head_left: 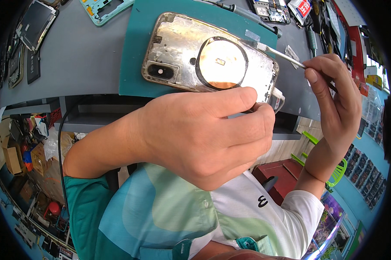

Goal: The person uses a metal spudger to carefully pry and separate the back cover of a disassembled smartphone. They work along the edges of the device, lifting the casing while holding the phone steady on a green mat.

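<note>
A smartphone (178,39) lies back side up, its back bare, scuffed silver metal with a black-edged ring in the middle and a dual camera at the left. My left hand (208,134) is closed at the phone's near edge, fingers curled and thumb along the side; its fingertips are partly hidden. In my right hand (334,84), a slim metal scraper (284,56) is pinched between thumb and fingers. Its flat tip reaches the phone's far edge, towards the right end. Beneath the phone is a green work mat (132,65).
A grey screwdriver-like tool (247,15) lies along the mat's far edge. Opened phone parts (271,11) sit at the back right. At the far left are a phone screen (35,26) and other parts; a light-blue frame (102,11) lies nearby. The desk's front edge (91,93) runs below.
</note>
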Motion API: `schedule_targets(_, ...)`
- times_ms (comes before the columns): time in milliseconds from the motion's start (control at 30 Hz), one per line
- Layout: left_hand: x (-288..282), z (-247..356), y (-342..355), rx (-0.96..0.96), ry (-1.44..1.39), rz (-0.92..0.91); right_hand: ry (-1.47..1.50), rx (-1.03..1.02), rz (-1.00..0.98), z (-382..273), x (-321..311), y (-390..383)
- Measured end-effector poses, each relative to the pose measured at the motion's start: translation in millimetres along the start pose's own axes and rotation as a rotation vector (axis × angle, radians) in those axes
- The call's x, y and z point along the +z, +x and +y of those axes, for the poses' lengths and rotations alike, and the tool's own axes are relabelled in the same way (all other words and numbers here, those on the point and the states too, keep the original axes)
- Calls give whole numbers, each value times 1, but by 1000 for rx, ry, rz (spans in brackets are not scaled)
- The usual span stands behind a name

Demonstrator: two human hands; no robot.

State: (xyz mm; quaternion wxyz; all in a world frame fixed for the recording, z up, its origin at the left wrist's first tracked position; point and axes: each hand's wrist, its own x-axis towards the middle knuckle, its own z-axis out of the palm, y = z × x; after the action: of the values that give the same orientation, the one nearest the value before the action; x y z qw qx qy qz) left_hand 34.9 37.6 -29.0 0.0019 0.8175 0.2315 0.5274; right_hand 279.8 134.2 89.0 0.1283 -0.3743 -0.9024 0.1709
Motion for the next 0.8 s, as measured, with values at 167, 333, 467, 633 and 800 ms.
schedule_targets(167,0,0,1,-6,-6,9,-33,-30,0,3,1,0)
schedule_targets(333,1,1,0,-12,-3,12,34,75,32,-4,9,-4)
schedule_targets(467,-1,0,1,0,2,1,75,98,74,-12,13,-7)
schedule_targets(633,1,1,1,-17,-1,12,-19,152,26,-25,5,-1)
schedule_targets(800,-1,1,1,-7,-4,6,-132,-91,10,-13,-4,9)
